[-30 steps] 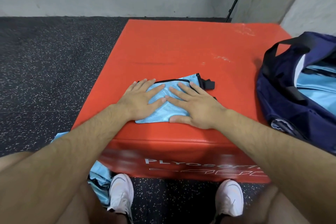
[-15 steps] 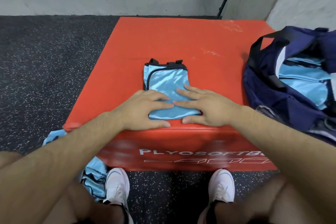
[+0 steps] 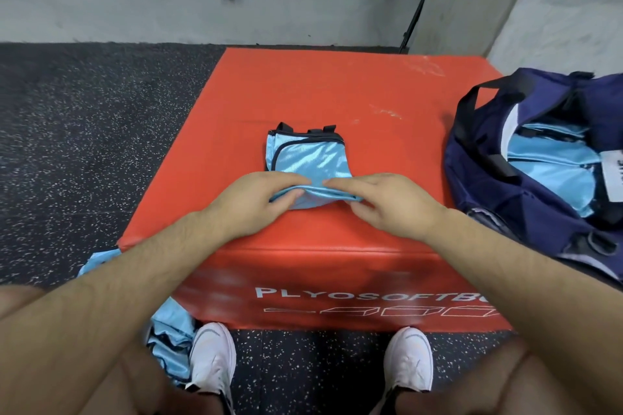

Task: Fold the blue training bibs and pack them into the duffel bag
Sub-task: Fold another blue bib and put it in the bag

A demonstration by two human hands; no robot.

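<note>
Where our palms lay flat a moment ago on the shiny light-blue folded training bib (image 3: 310,158), our left grip (image 3: 249,202) and right grip (image 3: 381,204) now each pinch its near edge, raising it off the red padded counter (image 3: 337,94). We judge another fold is starting. The open navy fabric duffel bag (image 3: 478,178) waits to the right, with folded blue bibs already inside.

The left hand (image 3: 247,205) and right hand (image 3: 391,207) no longer press flat on the bib (image 3: 310,158). They now pinch its edge nearest the front of the red box (image 3: 337,87) and lift that edge.
</note>
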